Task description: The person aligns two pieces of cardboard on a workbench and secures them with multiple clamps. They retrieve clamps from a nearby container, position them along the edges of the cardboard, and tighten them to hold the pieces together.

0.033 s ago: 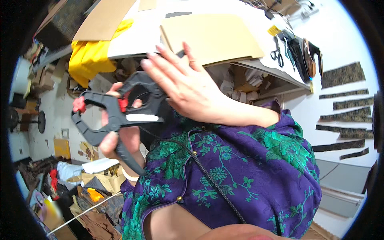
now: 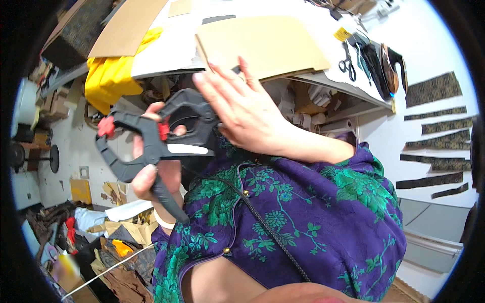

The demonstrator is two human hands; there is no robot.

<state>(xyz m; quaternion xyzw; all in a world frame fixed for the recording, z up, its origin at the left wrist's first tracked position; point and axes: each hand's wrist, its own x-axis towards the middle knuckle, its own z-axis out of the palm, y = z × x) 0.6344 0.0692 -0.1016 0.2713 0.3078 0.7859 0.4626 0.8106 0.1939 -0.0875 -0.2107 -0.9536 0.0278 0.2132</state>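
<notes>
My left hand [image 2: 170,172] is closed around a black spring clamp [image 2: 155,147] with a red jaw pad and a white label, its thumb lying over the near handle. Right behind it is a second black clamp [image 2: 186,99], also with a red part, partly covered by the first clamp and my hands. My right hand [image 2: 247,113] rests against this second clamp with its fingers stretched out. A dark handle end [image 2: 236,69] pokes out between its thumb and forefinger. The palm side is hidden.
Ahead stands a white worktable [image 2: 174,55] with a large tan board [image 2: 262,45], yellow cloth [image 2: 108,83] and black scissors [image 2: 346,62]. Boxes and rolls fill the shelf beneath. Fabric scraps [image 2: 101,267] pile up at lower left. Dark patterned strips [image 2: 434,91] lie at the right.
Both hands and the clamps have shifted slightly to the right and a little lower. The worktable appears a bit farther left. Both hands keep nearly the same pose.
</notes>
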